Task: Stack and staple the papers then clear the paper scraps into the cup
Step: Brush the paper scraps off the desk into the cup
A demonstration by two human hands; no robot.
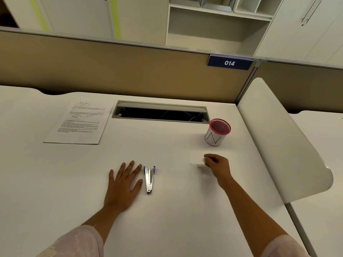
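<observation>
Stapler (149, 179) open; red cup (217, 132) upright

One paper stack (79, 123), one stapler (149, 178), one cup (217, 132), two hands.

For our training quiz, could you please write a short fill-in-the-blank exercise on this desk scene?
1. The left hand lies flat beside the ____.
2. The cup has a ____ rim.
3. The printed papers lie to the ____ of the cable opening.
4. The blue sign reads ____.

Missing words: stapler; red; left; 014
</observation>
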